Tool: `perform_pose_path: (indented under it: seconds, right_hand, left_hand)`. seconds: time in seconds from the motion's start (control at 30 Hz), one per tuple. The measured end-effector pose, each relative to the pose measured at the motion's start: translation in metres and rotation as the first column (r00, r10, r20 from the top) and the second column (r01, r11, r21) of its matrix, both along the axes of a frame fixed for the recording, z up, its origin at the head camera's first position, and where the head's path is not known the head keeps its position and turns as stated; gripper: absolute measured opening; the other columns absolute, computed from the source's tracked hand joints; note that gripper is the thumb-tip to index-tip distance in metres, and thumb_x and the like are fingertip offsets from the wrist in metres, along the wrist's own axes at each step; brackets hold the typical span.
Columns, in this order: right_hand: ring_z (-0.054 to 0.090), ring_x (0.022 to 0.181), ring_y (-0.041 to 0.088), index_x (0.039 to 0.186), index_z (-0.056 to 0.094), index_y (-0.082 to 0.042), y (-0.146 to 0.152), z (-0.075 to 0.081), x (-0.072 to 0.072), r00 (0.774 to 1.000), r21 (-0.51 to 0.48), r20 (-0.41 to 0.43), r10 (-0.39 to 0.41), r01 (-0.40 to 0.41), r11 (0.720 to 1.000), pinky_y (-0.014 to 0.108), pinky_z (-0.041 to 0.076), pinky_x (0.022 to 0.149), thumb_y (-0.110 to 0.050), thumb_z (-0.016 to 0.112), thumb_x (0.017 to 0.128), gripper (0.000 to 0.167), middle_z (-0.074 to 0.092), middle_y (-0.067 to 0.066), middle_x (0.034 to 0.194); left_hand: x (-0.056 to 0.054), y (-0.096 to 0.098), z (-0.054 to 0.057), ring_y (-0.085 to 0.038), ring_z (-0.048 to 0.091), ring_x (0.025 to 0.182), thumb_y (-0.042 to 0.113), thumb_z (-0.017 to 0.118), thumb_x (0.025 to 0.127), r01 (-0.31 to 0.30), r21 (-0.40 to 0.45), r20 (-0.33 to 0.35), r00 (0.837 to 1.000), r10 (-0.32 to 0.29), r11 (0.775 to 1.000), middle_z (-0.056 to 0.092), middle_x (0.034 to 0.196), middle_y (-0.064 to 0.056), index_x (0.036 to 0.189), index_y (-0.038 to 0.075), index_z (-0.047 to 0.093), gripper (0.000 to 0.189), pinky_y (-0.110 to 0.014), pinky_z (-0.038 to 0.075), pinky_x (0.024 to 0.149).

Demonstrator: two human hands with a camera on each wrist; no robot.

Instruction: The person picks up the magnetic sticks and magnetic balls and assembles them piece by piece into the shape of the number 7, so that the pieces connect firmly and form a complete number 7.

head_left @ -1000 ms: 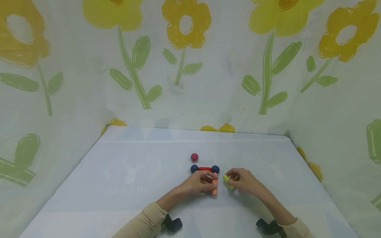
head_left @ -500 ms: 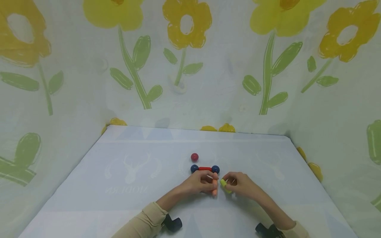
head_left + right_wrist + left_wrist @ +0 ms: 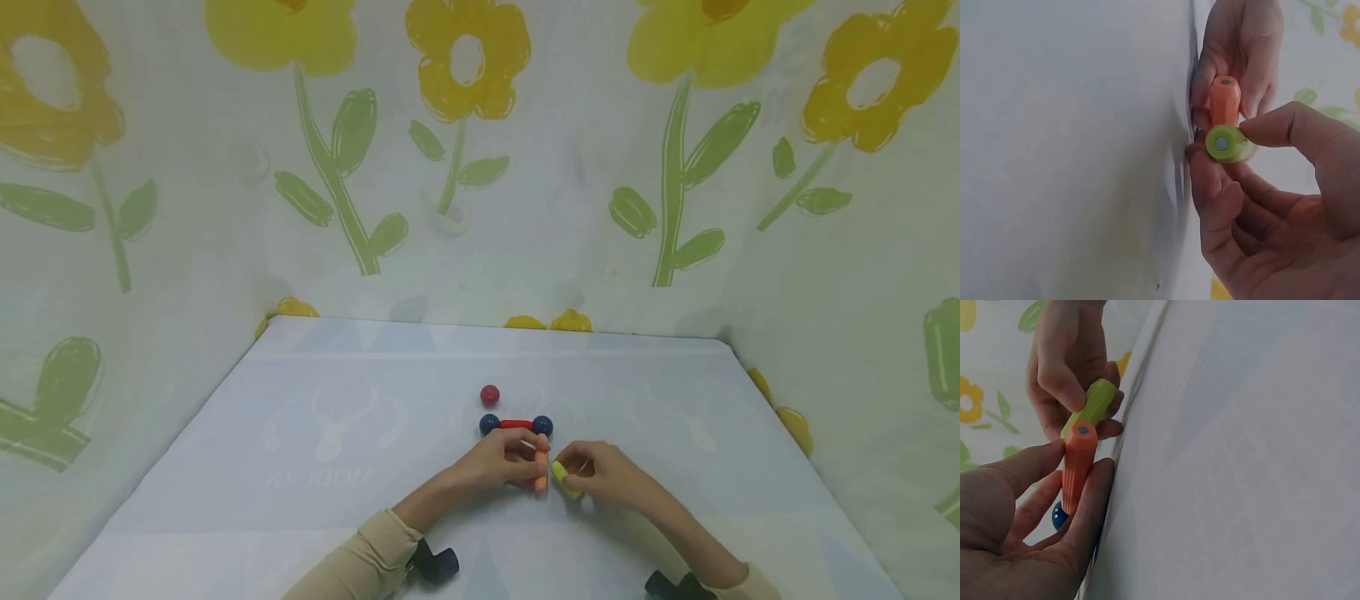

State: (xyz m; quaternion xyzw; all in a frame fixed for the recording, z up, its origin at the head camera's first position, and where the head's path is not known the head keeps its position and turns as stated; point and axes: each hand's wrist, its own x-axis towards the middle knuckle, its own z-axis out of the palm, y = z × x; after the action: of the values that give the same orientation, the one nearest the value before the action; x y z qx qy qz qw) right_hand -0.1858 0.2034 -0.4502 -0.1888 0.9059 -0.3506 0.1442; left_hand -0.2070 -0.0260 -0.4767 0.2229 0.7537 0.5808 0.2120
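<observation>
An orange ridged magnetic rod [image 3: 1079, 465] with a metal dot in its end is pinched between the thumb and fingers of my left hand [image 3: 491, 462]. Its far end lies right by the right-hand navy ball [image 3: 542, 426]. My right hand [image 3: 611, 475] pinches a yellow-green magnetic rod [image 3: 566, 480], tilted, just right of the orange one. In the right wrist view the round metal-tipped end of the yellow-green rod [image 3: 1221, 143] faces the camera and overlaps the orange rod [image 3: 1225, 103]. A red rod [image 3: 517, 424] joins the navy ball to another navy ball [image 3: 490, 424], partly behind my left fingers.
A loose red ball [image 3: 490, 395] sits beyond the navy balls. The pale printed tablecloth [image 3: 337, 500] covers the table, whose back edge meets a flower-patterned curtain [image 3: 540, 208]. Dark wrist devices [image 3: 437, 565] show below both forearms.
My right hand has moved left and toward me with the yellow-green rod, bringing it closer to the orange rod. The left hand and the balls have stayed in place.
</observation>
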Motion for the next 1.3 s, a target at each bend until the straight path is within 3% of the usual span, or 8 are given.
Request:
perform_pose_path:
  seconds: [0.3, 0.47, 0.7, 1.07, 1.3]
  right_hand:
    - [0.062, 0.073, 0.014, 0.109, 0.068, -0.004, 0.001, 0.003, 0.006, 0.988, -0.104, 0.146, 0.051, -0.036, 0.994, 0.026, 0.051, 0.062, -0.025, 0.072, 0.086, 0.031, 0.071, 0.002, 0.084]
    - [0.064, 0.067, 0.014, 0.113, 0.070, -0.003, 0.003, 0.002, 0.009, 0.958, -0.146, 0.284, 0.038, 0.004, 0.989, 0.027, 0.054, 0.062, -0.029, 0.073, 0.087, 0.038, 0.073, 0.004, 0.081]
    - [0.070, 0.074, 0.018, 0.116, 0.070, -0.003, 0.000, -0.001, 0.015, 0.914, -0.146, 0.405, 0.013, 0.051, 0.988, 0.029, 0.058, 0.072, -0.030, 0.074, 0.086, 0.040, 0.075, 0.005, 0.089]
    - [0.073, 0.075, 0.020, 0.116, 0.068, -0.001, -0.007, -0.009, 0.019, 0.870, -0.273, 0.488, 0.073, 0.073, 0.959, 0.031, 0.060, 0.074, -0.026, 0.072, 0.089, 0.038, 0.075, 0.009, 0.096]
    - [0.072, 0.074, 0.019, 0.114, 0.069, -0.001, -0.008, -0.011, 0.021, 0.861, -0.304, 0.502, 0.077, 0.092, 0.948, 0.031, 0.060, 0.075, -0.027, 0.071, 0.089, 0.037, 0.074, 0.008, 0.096]
  left_hand:
    - [0.001, -0.001, 0.002, -0.014, 0.065, 0.091, 0.021, 0.072, 0.089, 0.005, -0.017, -0.012, 1.000, -0.006, 1.000, 0.069, 0.105, -0.004, 0.114, 0.016, 0.068, 0.026, -0.026, 0.058, 0.076]
    - [0.001, -0.001, 0.002, -0.015, 0.065, 0.091, 0.021, 0.072, 0.089, 0.002, -0.016, -0.007, 1.000, -0.002, 1.000, 0.069, 0.105, -0.005, 0.113, 0.016, 0.068, 0.025, -0.027, 0.058, 0.076]
    - [0.001, -0.001, 0.003, -0.015, 0.065, 0.093, 0.020, 0.072, 0.089, 0.004, -0.021, -0.008, 1.000, -0.004, 1.000, 0.070, 0.106, -0.005, 0.114, 0.015, 0.068, 0.025, -0.027, 0.058, 0.078]
    - [-0.002, 0.000, 0.000, -0.016, 0.065, 0.098, 0.019, 0.072, 0.090, 0.009, -0.019, -0.002, 1.000, -0.009, 1.000, 0.069, 0.107, -0.004, 0.115, 0.015, 0.068, 0.026, -0.029, 0.059, 0.080]
    - [-0.001, 0.000, 0.000, -0.016, 0.065, 0.097, 0.020, 0.072, 0.090, 0.010, -0.019, -0.009, 1.000, -0.010, 1.000, 0.069, 0.106, -0.004, 0.116, 0.013, 0.067, 0.027, -0.028, 0.059, 0.079]
